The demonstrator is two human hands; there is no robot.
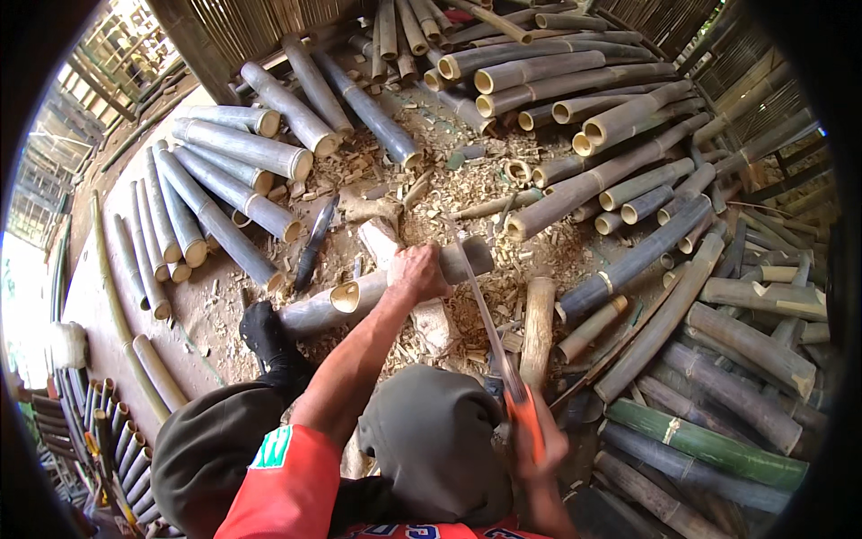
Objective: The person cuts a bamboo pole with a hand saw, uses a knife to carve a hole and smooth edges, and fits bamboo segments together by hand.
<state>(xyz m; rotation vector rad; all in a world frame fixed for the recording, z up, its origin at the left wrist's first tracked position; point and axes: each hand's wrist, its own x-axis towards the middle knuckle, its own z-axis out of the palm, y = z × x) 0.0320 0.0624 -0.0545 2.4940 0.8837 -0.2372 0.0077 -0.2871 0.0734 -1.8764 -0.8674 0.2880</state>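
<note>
A thick bamboo pole lies slantwise in front of me, with a pale oval hole cut in its upper side. My left hand is closed over the pole, pressing it from above near its right end. In my right hand is the orange handle of a handsaw, its long narrow blade running up and away. The blade crosses the pole close to its right end, just right of my left hand. Under the pole sits a pale wooden block. My sock-covered left foot is by the pole's left end.
Cut bamboo poles fan out at the left, with further piles at the back and right. A dark-sheathed blade or knife-like tool lies left of the work. Wood chips cover the ground. A short upright log stands near the saw.
</note>
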